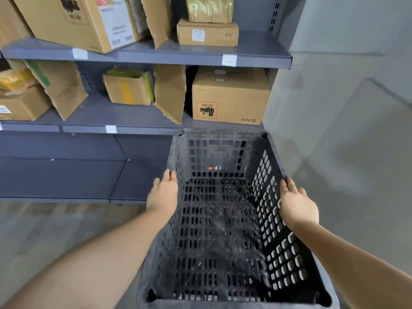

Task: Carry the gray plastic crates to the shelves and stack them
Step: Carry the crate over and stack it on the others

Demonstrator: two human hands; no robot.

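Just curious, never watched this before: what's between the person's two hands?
The gray crate: the left hand holds its left rim, the right hand its right rim, the empty slotted interior between them, in the head view.

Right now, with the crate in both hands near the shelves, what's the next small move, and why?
Probably ease the gray crate forward and down toward the bare bottom shelf. Left hand and right hand hold its side rims, and cardboard boxes fill the upper shelves.
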